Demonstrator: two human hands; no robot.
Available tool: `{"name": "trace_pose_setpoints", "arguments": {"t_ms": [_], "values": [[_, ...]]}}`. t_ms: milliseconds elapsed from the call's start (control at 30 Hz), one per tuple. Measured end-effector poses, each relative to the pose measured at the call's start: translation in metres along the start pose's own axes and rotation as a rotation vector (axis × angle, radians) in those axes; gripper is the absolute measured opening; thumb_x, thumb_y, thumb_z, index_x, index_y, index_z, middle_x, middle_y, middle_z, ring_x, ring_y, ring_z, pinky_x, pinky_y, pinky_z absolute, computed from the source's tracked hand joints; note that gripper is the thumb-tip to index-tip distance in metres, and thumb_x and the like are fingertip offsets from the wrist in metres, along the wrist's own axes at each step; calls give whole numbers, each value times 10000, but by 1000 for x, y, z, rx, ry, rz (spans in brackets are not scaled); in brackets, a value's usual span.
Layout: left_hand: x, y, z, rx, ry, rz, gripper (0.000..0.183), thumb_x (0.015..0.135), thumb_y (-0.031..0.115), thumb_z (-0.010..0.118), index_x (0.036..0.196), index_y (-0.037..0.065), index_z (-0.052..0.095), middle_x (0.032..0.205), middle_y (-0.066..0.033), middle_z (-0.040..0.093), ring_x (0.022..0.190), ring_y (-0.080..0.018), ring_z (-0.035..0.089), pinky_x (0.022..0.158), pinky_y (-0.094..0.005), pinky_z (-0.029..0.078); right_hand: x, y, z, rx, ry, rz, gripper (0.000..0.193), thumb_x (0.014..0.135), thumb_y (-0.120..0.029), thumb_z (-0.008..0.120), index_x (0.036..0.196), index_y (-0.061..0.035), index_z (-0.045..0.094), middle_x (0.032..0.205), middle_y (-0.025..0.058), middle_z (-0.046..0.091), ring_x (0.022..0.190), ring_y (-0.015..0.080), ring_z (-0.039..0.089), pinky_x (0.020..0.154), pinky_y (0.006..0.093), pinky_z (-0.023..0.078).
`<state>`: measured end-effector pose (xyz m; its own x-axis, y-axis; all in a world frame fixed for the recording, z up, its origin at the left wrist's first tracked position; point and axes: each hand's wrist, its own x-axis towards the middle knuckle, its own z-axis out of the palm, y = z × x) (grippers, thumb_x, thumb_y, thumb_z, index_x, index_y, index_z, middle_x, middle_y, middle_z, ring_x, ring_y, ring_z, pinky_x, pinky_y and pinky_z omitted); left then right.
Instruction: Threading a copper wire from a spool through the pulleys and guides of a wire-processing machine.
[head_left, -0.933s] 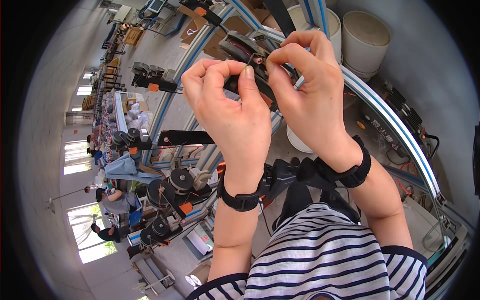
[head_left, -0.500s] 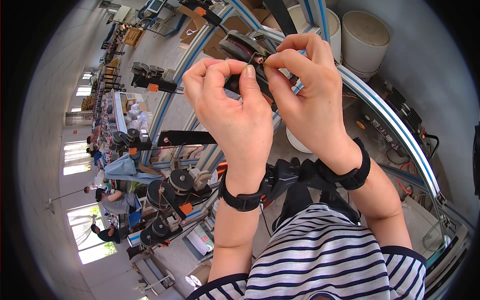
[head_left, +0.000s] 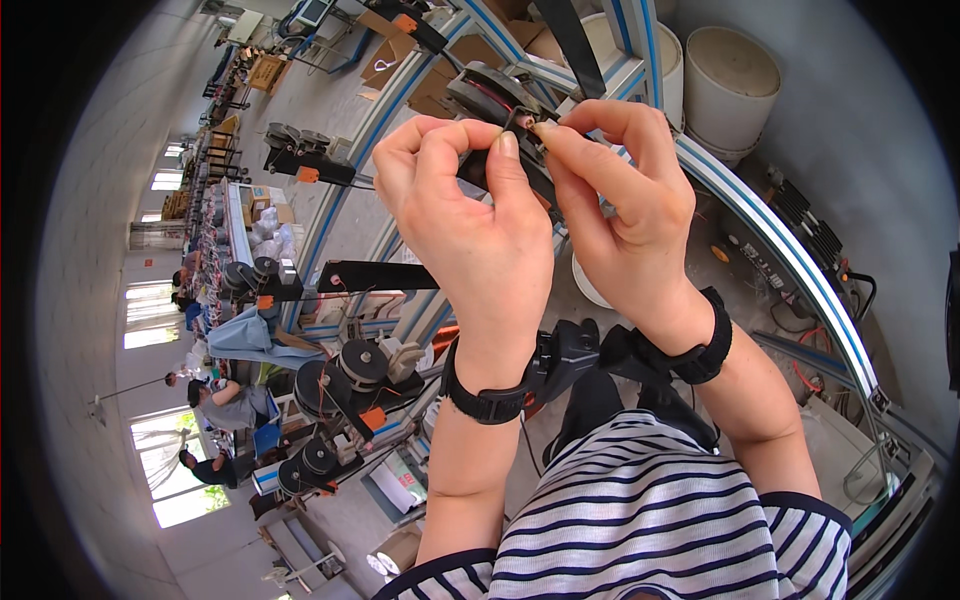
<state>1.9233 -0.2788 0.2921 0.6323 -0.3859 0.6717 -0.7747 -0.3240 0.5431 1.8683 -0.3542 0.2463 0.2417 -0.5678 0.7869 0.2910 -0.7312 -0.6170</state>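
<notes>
My left hand (head_left: 475,215) is raised at the top centre, thumb and index finger pinched together at a thin dark piece, too small to name. Close beside it my right hand (head_left: 632,205) has its thumb and index finger drawn together; what sits between them is hidden. Between the two sets of fingertips shows a small pinkish eyelet-like part (head_left: 527,122) on a dark bracket. Just beyond the fingers is a dark wheel (head_left: 478,95) with a reddish strand along its rim. A black wristband circles each wrist.
An aluminium frame with blue stripes (head_left: 790,235) curves round the right side. Similar wheels on black arms (head_left: 362,362) stand at the left. White drums (head_left: 732,85) are at the far right. Several people sit or stand at the far left, beyond the machines.
Both hands have shifted slightly down and to the right in the picture. My right hand's fingers have lowered, and more of the wheel shows. Both pinches stay close together.
</notes>
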Motion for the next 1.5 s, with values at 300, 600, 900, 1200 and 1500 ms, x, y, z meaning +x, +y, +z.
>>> {"name": "trace_pose_setpoints", "arguments": {"t_ms": [300,600,900,1200,1500], "values": [[0,-1,-1,28,-13,29,95,723,3,633,766,31,552,921,-89,470,920,-260,459,803,-367,365,1,-1,-3,84,8,105,269,654,31,616,911,-44,638,878,108,569,747,255,550,621,312,456],[0,0,-2,1,-15,5,90,735,12,639,771,26,558,923,-90,471,916,-259,468,789,-355,378,13,4,-5,287,-60,323,111,736,-26,586,843,-4,605,814,88,582,671,199,550,559,273,437],[-2,-5,-2,5,-16,7,76,753,44,651,809,41,599,924,-45,496,785,-165,422,690,-278,356,0,-3,-35,-37,-78,304,136,778,-57,594,903,-7,576,790,120,594,652,233,571,530,310,426],[-17,-2,-4,7,6,38,189,766,67,654,947,65,600,991,-45,497,833,-155,459,709,-268,377,-9,-10,-63,41,-348,423,61,769,-58,615,762,1,600,604,126,549,519,278,519,482,309,406],[-80,1,-22,-149,-173,30,133,847,44,556,976,17,561,844,-33,523,693,-86,438,643,-211,366,-39,-6,-139,-37,-554,333,80,746,-2,600,702,6,534,559,124,464,499,278,473,469,308,368]]}}
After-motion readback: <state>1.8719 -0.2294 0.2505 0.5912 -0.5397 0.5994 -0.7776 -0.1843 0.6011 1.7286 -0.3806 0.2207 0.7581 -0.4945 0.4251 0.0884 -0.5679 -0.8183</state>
